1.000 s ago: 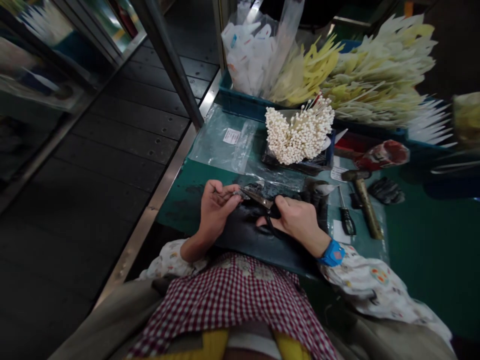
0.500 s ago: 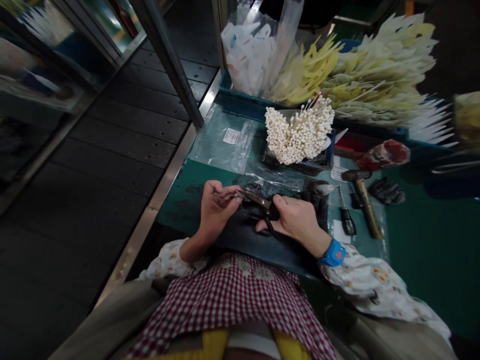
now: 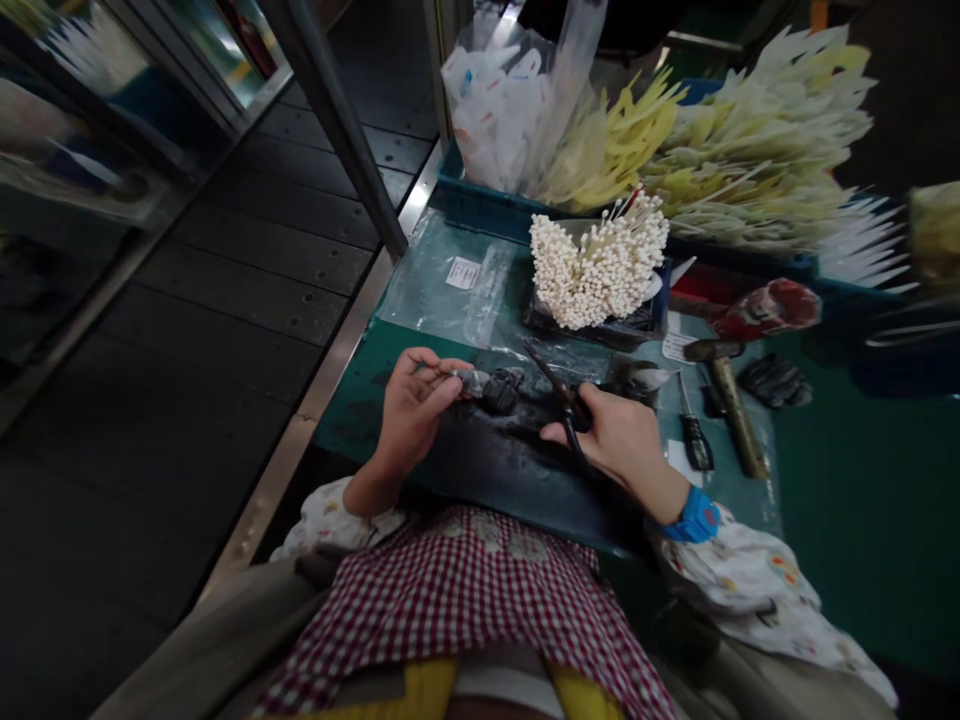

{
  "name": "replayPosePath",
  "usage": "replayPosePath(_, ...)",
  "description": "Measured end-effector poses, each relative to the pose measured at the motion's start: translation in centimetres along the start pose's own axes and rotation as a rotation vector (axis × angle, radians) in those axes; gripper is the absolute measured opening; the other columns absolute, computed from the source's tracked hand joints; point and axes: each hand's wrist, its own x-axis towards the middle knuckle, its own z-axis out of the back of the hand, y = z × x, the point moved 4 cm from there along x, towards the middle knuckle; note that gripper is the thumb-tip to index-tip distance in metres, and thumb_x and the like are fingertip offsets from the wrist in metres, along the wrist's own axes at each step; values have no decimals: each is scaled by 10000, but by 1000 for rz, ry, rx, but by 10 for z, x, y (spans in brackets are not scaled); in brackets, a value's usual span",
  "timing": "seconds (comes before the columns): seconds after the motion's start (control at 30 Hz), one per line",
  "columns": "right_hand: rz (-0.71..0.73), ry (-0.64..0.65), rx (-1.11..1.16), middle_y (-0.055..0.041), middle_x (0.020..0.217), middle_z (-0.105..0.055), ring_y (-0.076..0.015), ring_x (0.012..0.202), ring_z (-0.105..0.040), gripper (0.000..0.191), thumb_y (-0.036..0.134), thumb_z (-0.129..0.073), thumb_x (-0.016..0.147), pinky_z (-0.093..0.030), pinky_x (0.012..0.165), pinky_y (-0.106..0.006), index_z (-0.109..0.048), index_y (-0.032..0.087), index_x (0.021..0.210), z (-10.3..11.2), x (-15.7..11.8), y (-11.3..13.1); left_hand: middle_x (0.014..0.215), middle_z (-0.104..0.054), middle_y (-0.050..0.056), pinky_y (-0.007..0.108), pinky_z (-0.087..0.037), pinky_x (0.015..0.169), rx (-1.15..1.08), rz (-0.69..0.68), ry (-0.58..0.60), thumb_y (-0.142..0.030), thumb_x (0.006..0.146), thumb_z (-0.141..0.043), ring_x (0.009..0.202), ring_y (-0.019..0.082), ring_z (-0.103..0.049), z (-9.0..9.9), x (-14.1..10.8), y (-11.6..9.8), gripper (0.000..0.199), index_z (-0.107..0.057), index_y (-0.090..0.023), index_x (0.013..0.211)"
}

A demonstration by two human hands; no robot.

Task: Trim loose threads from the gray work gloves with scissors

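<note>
My left hand (image 3: pixel 412 405) is closed, pinching a small greyish piece (image 3: pixel 471 382) between thumb and fingertips; its exact kind is too small to tell. Just right of it lies a dark crumpled lump (image 3: pixel 502 390), and whether the two join I cannot tell. My right hand (image 3: pixel 619 435), with a blue watch on the wrist, grips black-handled scissors (image 3: pixel 555 378). Their blades point up and left, apart from the left hand's piece. Under both hands a black sheet (image 3: pixel 517 470) covers the table's front edge.
Beyond my hands stands a bundle of white-tipped stems (image 3: pixel 596 265). A hammer (image 3: pixel 731 405), a screwdriver (image 3: pixel 694 430) and a black bundle (image 3: pixel 776 383) lie to the right. Blue trays (image 3: pixel 484 205) with white and yellow plastic pieces line the back. A metal post (image 3: pixel 337 130) rises at left.
The scissors have drawn away to the right from the piece in my left hand. My left hand has shifted slightly left, and the greyish piece now shows more clearly.
</note>
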Motion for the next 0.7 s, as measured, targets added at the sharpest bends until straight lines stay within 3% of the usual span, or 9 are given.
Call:
replayPosePath(0.2, 115, -45, 47, -82, 601, -671, -214, 564, -654, 961, 1024, -97, 819, -229, 544, -298, -607, 211, 766, -2, -13, 12, 991, -800, 9, 218, -627, 785, -80, 99, 28, -311, 764, -944, 821, 120, -759, -3, 6, -2, 509, -515, -238, 1028)
replayPosePath(0.37, 169, -26, 88, -72, 633, -677, -208, 591, -662, 885, 971, -163, 896, -242, 554, -297, -606, 212, 789, -8, -16, 18, 1055, -793, 35, 234, -639, 812, -54, 189, 102, -338, 738, -962, 867, 133, -764, -10, 9, -2, 499, -571, -233, 1029)
replayPosePath(0.53, 142, 49, 109, -73, 649, -681, -217, 596, -655, 837, 971, -242, 894, -235, 556, -296, -598, 219, 799, -14, -17, 18, 1140, -782, 72, 266, -625, 899, 62, 100, 149, -187, 664, -976, 1036, 181, -758, -12, 10, -1, 504, -622, -216, 1021)
replayPosePath(0.7, 133, 74, 140, -63, 637, -662, -213, 593, -638, 823, 964, -242, 900, -238, 566, -292, -586, 224, 794, -15, -20, 17, 1073, -776, 62, 275, -591, 949, 180, 35, 104, -253, 734, -934, 1034, 180, -745, -12, 10, 4, 381, -673, -198, 1005)
